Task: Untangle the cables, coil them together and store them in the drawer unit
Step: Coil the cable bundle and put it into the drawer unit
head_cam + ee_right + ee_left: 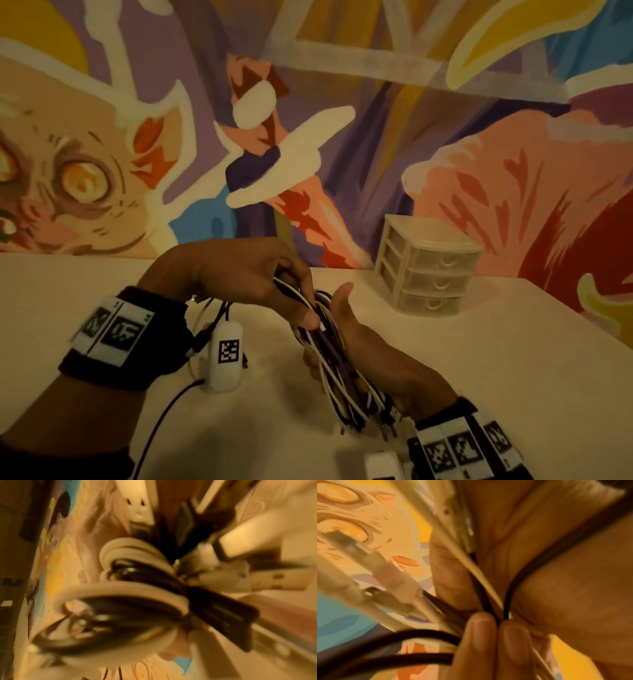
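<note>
A bundle of black and white cables (339, 387) is looped lengthwise over my right hand (327, 329), which holds the coil in its palm with the thumb pointing up. My left hand (308, 308) comes in from the left and pinches a few strands at the top of the coil. The left wrist view shows these fingertips (496, 628) squeezing a black and a white cable (488, 588). A blurred coil (137, 595) fills the right wrist view, with plug ends beside it. The small translucent three-drawer unit (428, 267) stands at the back right, all drawers closed.
The pale table (513, 377) runs to a painted mural wall behind; its right edge slants past the drawer unit. A white tagged camera pod (227, 353) hangs under my left wrist with a black lead (161, 418) trailing toward me.
</note>
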A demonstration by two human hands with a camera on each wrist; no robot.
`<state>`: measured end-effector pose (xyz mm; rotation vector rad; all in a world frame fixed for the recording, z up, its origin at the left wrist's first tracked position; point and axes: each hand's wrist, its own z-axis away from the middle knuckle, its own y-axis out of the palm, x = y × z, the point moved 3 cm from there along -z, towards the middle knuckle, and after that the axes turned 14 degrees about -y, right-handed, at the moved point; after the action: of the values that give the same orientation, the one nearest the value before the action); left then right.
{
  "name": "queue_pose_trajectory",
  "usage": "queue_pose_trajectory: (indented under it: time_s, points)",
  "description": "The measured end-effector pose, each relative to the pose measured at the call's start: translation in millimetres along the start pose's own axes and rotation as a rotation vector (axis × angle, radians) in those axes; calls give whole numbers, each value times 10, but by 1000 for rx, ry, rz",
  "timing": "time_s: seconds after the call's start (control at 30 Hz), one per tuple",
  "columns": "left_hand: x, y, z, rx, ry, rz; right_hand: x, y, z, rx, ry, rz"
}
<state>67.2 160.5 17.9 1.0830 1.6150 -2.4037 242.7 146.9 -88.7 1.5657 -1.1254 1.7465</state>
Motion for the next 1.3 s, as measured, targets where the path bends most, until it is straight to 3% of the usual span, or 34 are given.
queue_pose_trajectory:
  time_s: [0.27, 0.37, 0.47, 0.6, 0.73, 0.8, 0.93, 1.1, 1.3]
  points:
    - [-73, 29, -41, -75, 17, 59, 208, 133, 124, 242, -71, 68]
    - [-43, 45, -78, -82, 3, 84, 132, 102, 98, 198, -22, 36]
    - [-32, 27, -109, -117, -23, 87, 65, 61, 82, 147, 33, -222]
    - [-65, 6, -135, -191, -28, -13, 30, -20, 61, 74, 20, -385]
    - [-64, 41, -253, -362, -2, -160, 7, -62, 17, -39, 4, -503]
    - [-23, 87, -339, -434, 9, -138, -9, -77, -2, -83, -22, -458]
    - [116, 139, -483, -523, 44, -108, -4, -61, 8, -100, -180, -72]
    - [102, 197, -521, -552, 93, -173, -10, -14, -88, -97, -118, 99]
    - [22, 226, -499, -432, 215, 220, 86, 37, -12, -113, -168, -31]
